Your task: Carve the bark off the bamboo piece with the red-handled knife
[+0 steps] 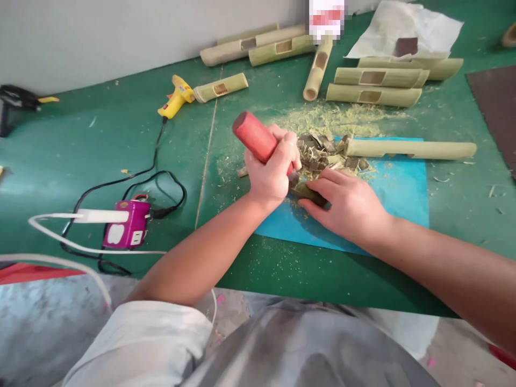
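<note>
My left hand [271, 171] grips a carving tool by its thick red wooden handle [253, 135], with the tip pointed down at a small dark green bamboo piece [309, 193]. My right hand [350, 207] presses that piece flat against a blue mat [403, 188]. The tool's blade is hidden between my hands. A pile of dark bamboo chips [324, 150] lies just beyond my fingers. A long pale bamboo tube [411, 149] rests on the mat's far edge.
Several bamboo tubes with rectangular cut-outs [373, 86] lie at the back of the green table [100, 140]. A yellow glue gun [175, 97] is cabled to a purple power strip [129, 226] at the left. Sawdust [334, 115], white paper [407, 29] and a dark sheet [495, 102] are at the right.
</note>
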A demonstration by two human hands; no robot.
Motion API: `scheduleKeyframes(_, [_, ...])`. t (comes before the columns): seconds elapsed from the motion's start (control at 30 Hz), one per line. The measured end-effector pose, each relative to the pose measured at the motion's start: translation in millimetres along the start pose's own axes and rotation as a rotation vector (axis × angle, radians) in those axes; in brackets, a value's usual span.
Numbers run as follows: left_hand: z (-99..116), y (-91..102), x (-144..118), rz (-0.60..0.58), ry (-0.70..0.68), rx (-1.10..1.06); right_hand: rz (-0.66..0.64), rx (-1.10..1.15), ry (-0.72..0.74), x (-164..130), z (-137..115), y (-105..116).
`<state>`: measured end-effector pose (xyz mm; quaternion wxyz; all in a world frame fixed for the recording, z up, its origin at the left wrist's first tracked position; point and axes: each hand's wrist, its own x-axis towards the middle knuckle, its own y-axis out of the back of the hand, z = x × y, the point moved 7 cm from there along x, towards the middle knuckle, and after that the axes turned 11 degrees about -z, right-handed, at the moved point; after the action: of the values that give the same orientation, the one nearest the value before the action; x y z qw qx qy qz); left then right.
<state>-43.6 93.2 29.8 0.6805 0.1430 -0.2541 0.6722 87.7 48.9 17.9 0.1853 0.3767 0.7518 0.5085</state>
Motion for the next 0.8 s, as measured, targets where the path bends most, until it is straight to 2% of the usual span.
scheduleKeyframes(0.07, [0.9,-0.3,0.8,-0.012,-0.006,0.042,-0.002,-0.007,0.002,-0.8,-1.4,-0.4])
scheduleKeyframes(0.23, [4.2,-3.2,-2.0,-0.138,-0.039,0.133,0.013,-0.021,0.004,-1.6,-2.1,1.0])
scheduleKeyframes(0.6, [6.0,0.0,-3.2,-0.262,-0.067,0.293,-0.010,-0.008,-0.009,-0.5,-1.0,-0.4])
scheduleKeyframes(0.8, [7.0,-6.7,-4.9,-0.334,-0.093,0.333,-0.022,0.061,-0.003,0.5,1.6,0.3])
